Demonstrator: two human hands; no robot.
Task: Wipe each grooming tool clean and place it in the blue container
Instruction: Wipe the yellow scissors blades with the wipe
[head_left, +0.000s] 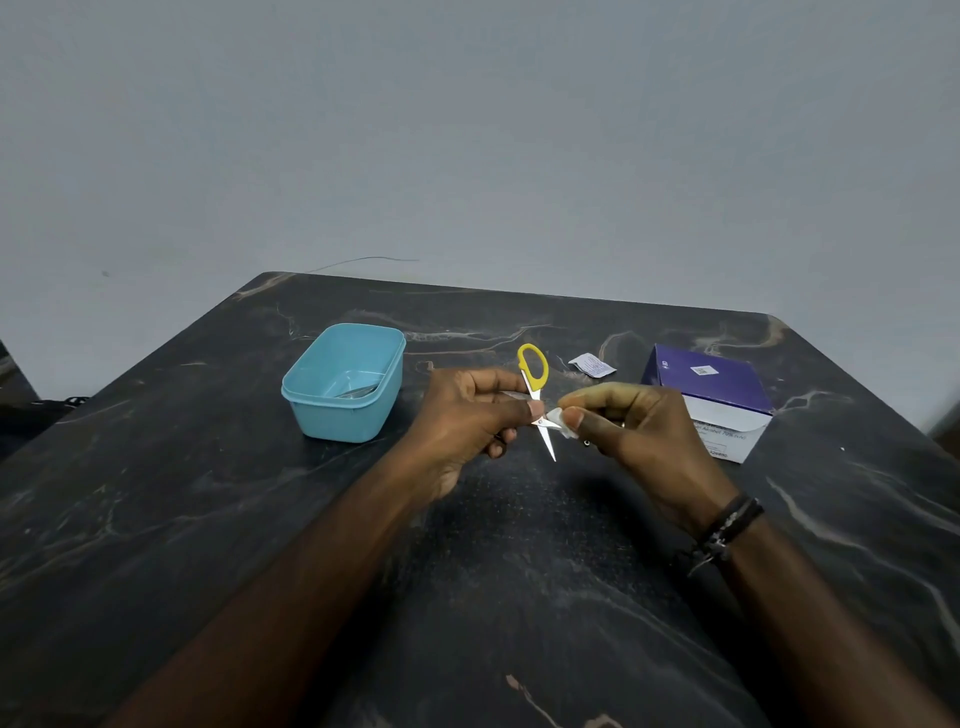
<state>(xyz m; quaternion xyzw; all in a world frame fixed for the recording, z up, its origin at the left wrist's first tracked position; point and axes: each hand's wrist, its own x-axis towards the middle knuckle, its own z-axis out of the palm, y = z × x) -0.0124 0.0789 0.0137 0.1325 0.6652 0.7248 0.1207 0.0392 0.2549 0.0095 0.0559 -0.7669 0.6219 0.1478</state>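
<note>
Left hand (467, 410) grips small yellow-handled steel scissors (537, 402); right hand (628, 431) pinches white wipe (560, 420) on blade, above dark marbled worktop (208, 519).

The purple-and-white cardboard box (711, 400) carries the only print that comes near to reading: on its white front, a blurred line seems to say "Alcohol 70%", though the letters are too soft to be sure. A small white sticker (704, 370) on its purple top bears a code, unreadable. The torn white sachet (592, 364) behind shows tiny print, also illegible.
</note>
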